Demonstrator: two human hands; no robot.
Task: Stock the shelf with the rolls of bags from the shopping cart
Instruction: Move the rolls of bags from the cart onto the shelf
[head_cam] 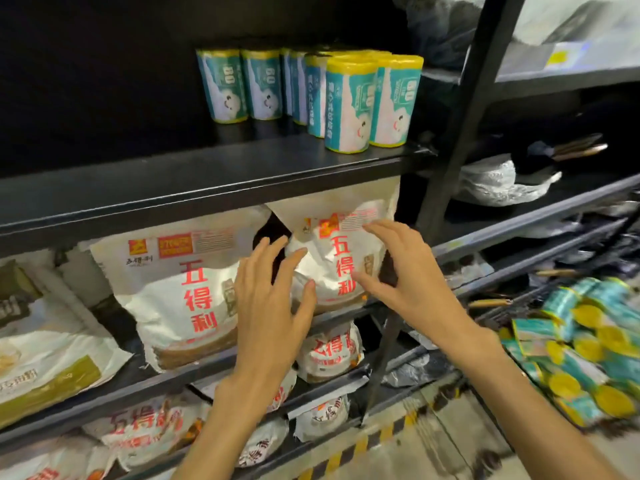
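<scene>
Both hands were empty, fingers spread: left hand (pixel 273 299) and right hand (pixel 408 275) hovered in front of a white flour bag (pixel 341 258). Rolls of bags (pixel 311 88) stood upright on the black shelf (pixel 207 174) above, and plenty more rolls (pixel 581 348) lay heaped in the shopping cart (pixel 502 306) at right.

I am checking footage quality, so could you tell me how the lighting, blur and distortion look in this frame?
Head view: the space behind the upright rolls on the top shelf is almost black; the flour bags are brightly lit, nearly washed out; wide-angle bending tilts the shelf post; both open hands, left hand and right hand, look sharp; rolls in the cart smear at the edge.
</scene>
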